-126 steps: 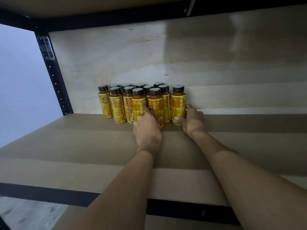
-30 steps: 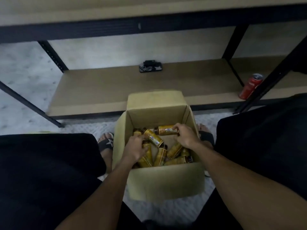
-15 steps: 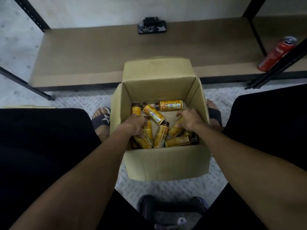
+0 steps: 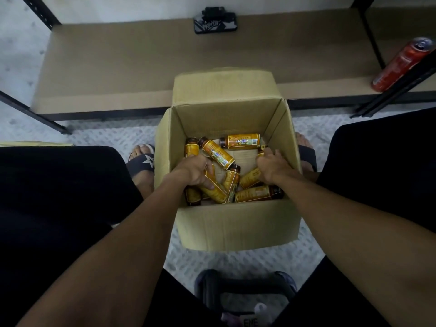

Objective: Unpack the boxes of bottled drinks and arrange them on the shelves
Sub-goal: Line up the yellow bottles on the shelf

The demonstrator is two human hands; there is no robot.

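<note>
Head view: open cardboard box sits on the floor between the person's legs, before the low shelf, with yellow-label bottles loose inside. Left hand grips a lying bottle near-left in the box. Right hand curls over a second bottle by the right wall; cannot tell if it actually grips.

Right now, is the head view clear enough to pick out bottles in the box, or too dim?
Head view: dim, trousers nearly black; bottles in the box look sharp and separable, label print unreadable; wide-angle stretches the red can at the edge; no glare on the shelf.
</note>
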